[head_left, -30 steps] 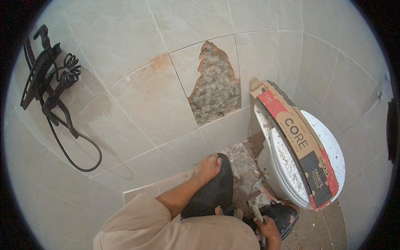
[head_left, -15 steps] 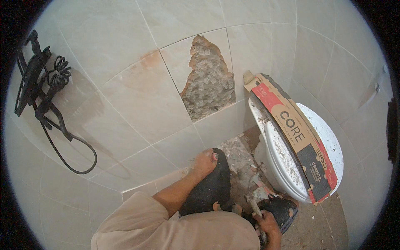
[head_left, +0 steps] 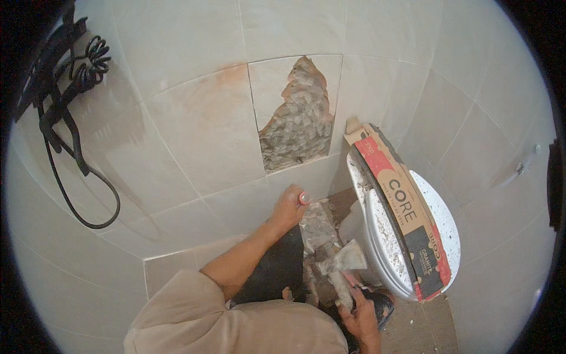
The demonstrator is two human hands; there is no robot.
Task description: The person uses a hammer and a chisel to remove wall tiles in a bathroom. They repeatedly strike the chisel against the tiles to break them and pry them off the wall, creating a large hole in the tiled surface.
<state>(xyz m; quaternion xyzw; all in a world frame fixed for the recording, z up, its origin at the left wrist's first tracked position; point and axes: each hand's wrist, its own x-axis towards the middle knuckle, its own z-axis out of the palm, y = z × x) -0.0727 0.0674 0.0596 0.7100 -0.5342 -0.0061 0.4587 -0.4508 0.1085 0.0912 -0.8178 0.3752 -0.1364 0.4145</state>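
My left hand (head_left: 288,207) is closed around a tool with a round red-and-grey end (head_left: 304,198); the rest of it is hidden in the fist. It is in front of the tiled wall, below a tile (head_left: 264,109) broken open to rough grey mortar (head_left: 300,121). In my right hand (head_left: 361,318), lower right, is a dust-covered hammer (head_left: 343,259), gripped by its handle. Its pale head points up, over broken tile pieces (head_left: 318,223) on the floor.
To the right is a white toilet (head_left: 372,248) with debris on its lid. A long printed cardboard box (head_left: 401,200) lies across it. A black coiled cable and straps (head_left: 71,94) hang at the left wall. My dark-trousered leg (head_left: 271,268) is bent below my left arm.
My left hand has risen toward the broken tile, and more of the red-and-grey end shows. My right hand has lifted the hammer up and slightly left. The view has shifted.
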